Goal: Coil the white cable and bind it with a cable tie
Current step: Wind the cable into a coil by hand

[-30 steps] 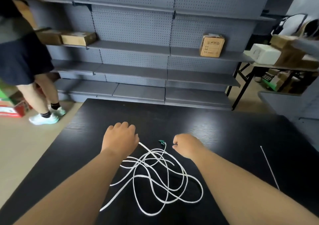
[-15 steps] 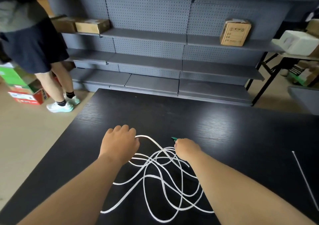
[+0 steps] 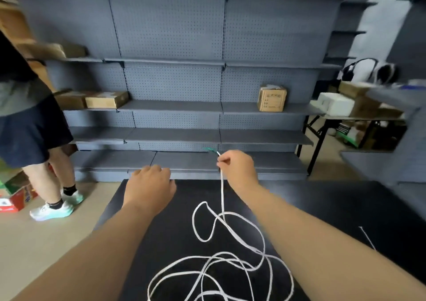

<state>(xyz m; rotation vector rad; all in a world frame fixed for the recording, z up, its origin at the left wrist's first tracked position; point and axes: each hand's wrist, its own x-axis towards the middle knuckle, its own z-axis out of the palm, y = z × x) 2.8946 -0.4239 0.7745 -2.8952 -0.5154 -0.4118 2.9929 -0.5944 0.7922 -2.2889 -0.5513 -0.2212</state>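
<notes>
A long white cable lies in loose tangled loops on the black table. My right hand pinches the cable near its green-tipped end and holds it raised above the table, so one strand hangs straight down to the pile. My left hand hovers to the left of that strand with its fingers curled downward and nothing visible in it. A thin white cable tie lies on the table at the right.
Grey pegboard shelving stands behind the table with a few cardboard boxes on it. A person stands at the left by coloured boxes on the floor. A folding table with boxes is at the right.
My right hand has lifted the cable's green-tipped end up off the table, pulling a strand out of the pile. My left hand has risen too, and the view has tilted upward.
</notes>
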